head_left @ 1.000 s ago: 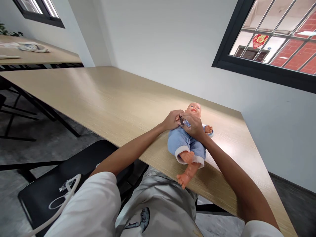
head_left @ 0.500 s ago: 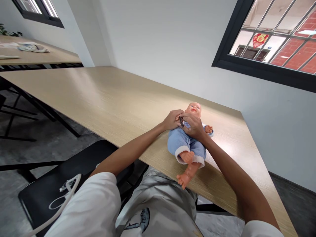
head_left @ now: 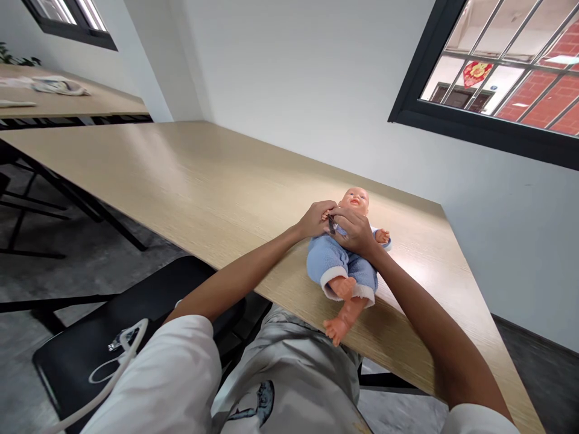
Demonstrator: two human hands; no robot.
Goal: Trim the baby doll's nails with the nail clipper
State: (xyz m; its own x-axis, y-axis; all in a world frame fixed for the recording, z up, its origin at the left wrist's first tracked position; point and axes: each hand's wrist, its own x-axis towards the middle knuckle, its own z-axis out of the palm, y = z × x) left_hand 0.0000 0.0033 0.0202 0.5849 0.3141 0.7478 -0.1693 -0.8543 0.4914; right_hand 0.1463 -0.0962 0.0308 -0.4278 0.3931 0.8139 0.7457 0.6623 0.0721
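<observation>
A pink vinyl baby doll [head_left: 348, 253] lies on its back on a pale wood-grain table [head_left: 203, 181], its bald, moulded head pointing away from the person and its mouth open in a smile. It wears a light blue knitted romper [head_left: 330, 259] with white cuffs at the legs. One bare leg is bent up at the knee, and the other stretches toward the table's near edge, its foot close to that edge. One small arm lies out to the side with the fingers spread. The other is raised, its hand pinched in the left hand [head_left: 314, 220], beside a small dark metal tool [head_left: 332, 225] gripped by the right hand [head_left: 356, 233].
</observation>
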